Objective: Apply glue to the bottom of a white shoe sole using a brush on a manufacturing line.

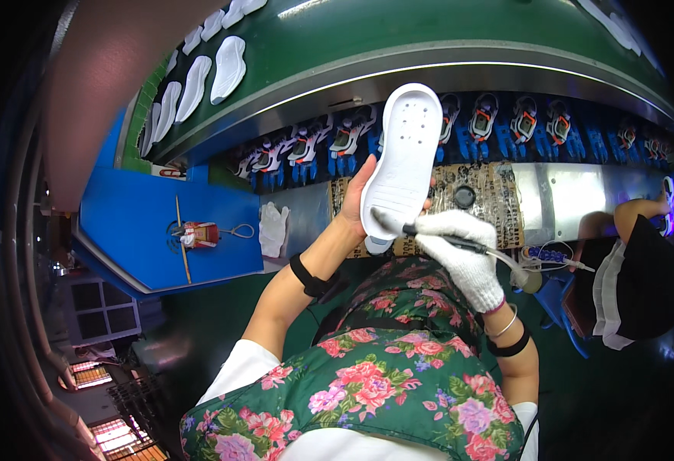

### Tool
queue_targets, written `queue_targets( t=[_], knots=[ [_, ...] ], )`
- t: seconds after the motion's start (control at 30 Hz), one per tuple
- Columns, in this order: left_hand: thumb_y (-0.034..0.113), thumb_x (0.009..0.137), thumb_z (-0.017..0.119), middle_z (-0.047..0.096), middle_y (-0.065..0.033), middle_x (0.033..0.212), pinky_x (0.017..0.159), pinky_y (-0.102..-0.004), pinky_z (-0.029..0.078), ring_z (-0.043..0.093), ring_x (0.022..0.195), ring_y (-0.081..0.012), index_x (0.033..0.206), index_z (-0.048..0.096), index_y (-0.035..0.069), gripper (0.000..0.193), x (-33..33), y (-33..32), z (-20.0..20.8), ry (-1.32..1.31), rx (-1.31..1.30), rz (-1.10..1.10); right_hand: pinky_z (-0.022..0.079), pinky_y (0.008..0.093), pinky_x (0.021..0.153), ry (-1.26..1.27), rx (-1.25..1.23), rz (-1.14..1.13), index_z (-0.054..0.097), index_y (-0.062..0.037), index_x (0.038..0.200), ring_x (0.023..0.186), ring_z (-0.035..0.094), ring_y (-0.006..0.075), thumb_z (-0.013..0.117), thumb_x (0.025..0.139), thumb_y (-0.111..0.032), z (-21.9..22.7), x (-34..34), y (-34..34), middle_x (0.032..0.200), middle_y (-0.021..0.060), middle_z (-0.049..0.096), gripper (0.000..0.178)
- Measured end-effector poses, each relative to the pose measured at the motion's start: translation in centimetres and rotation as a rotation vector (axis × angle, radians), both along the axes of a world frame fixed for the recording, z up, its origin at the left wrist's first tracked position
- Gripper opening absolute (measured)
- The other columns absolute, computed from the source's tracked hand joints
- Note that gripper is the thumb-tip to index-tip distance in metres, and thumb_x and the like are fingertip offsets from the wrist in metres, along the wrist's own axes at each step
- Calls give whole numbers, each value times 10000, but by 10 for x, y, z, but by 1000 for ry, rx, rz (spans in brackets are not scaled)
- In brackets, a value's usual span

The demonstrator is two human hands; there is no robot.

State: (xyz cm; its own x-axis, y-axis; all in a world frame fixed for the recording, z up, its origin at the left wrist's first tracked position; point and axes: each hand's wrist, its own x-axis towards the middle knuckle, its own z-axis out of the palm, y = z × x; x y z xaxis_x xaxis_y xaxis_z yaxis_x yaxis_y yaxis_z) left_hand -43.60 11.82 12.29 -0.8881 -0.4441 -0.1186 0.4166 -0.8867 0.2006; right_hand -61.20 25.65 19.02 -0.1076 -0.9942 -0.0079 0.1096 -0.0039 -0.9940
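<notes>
A white shoe sole (404, 142) is held up over the bench, inner side facing me, its heel end with small holes pointing away. My bare left hand (361, 188) is closed around its left edge, with fingertips showing at the right edge. In my right hand (463, 242), which wears a white knitted glove, is a dark-handled brush (410, 229). The brush's bristles touch the sole's near end. A pale tube (504, 260) runs from the brush's back end down to the right.
Several white soles (192, 88) lie on a green conveyor belt (314, 38). Below it, shoe uppers (483, 119) stand on blue holders. A white glove (274, 229) and a dark round cap (464, 197) lie on the bench. A blue table (137, 230) stands left; another person (636, 269) sits right.
</notes>
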Motion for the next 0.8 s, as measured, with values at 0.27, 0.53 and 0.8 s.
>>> queue_targets(
  t=[0.27, 0.53, 0.8],
  knots=[
    [690, 803, 672, 372, -364, 1446, 910, -565, 557, 591, 1150, -488, 1555, 234, 19, 1098, 41, -50, 59, 70, -516, 181, 510, 222, 620, -748, 121, -225, 708, 55, 991, 734, 645, 125, 664, 817, 89, -33, -32, 22, 1034, 197, 725, 183],
    [715, 930, 435, 209, -310, 1561, 1119, -575, 390, 299, 1397, -490, 1563, 178, 18, 976, 56, -189, 91, 271, -80, 547, 503, 207, 615, -750, 190, -397, 699, 46, 1048, 701, 634, 124, 693, 839, 75, -76, -25, 14, 1001, 163, 730, 211],
    [472, 1007, 488, 393, -298, 1475, 1029, -532, 485, 488, 1315, -430, 1519, 202, -43, 780, -4, -184, 87, -215, -166, 626, 497, 194, 583, -733, 195, -566, 695, 54, 1036, 713, 670, 148, 701, 831, 50, -96, -50, 25, 960, 133, 726, 205]
  ],
)
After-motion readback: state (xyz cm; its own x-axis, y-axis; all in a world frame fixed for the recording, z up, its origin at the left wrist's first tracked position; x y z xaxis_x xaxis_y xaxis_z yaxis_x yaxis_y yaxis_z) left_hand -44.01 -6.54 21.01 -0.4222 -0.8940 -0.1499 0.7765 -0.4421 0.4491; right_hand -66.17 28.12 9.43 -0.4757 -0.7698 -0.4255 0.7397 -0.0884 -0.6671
